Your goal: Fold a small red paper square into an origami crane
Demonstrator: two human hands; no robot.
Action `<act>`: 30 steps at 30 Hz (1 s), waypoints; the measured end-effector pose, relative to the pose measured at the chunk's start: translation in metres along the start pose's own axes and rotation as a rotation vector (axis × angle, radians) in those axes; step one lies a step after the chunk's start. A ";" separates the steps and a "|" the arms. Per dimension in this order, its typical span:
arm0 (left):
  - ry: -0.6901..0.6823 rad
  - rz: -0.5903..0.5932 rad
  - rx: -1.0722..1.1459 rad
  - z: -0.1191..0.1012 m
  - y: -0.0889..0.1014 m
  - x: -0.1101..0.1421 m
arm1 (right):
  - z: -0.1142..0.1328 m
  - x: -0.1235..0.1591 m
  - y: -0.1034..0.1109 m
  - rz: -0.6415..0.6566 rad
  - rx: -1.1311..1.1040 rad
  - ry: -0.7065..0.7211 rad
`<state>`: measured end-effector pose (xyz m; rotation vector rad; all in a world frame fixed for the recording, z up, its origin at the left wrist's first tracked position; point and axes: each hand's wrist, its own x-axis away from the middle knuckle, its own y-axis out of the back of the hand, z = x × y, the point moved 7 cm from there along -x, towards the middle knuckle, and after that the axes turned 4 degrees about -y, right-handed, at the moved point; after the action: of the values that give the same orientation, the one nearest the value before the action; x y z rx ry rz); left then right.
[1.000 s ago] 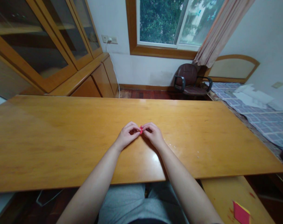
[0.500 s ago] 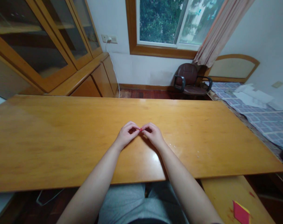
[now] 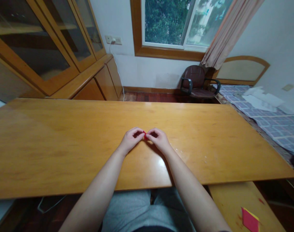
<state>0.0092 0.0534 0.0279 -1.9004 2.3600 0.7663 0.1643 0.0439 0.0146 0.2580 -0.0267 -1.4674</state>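
A small red piece (image 3: 145, 135), perhaps paper, is pinched between my two hands just above the middle of the table. My left hand (image 3: 132, 138) grips its left side between thumb and fingertips. From the right, my right hand (image 3: 158, 138) pinches the other side. Fingertips cover most of the piece, so its exact shape is hidden. Both forearms reach forward over the near edge of the wooden table (image 3: 64, 145).
Small whitish bits (image 3: 179, 150) lie right of my right hand. Below the table's right side, a lower wooden surface (image 3: 229, 196) holds a red and yellow paper stack (image 3: 250, 220). Beyond are a brown chair (image 3: 196, 80), a cabinet (image 3: 88, 80) and a bed (image 3: 270, 119).
The red piece has turned between my fingertips and more of its red surface shows now. Both hands have shifted slightly and still pinch it.
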 end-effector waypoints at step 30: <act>0.124 0.090 0.269 0.015 -0.014 0.001 | -0.002 0.000 0.001 0.004 -0.089 -0.091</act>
<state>0.0178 0.0564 0.0092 -1.7884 2.4841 0.3201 0.1661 0.0443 0.0124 0.1190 -0.0355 -1.4712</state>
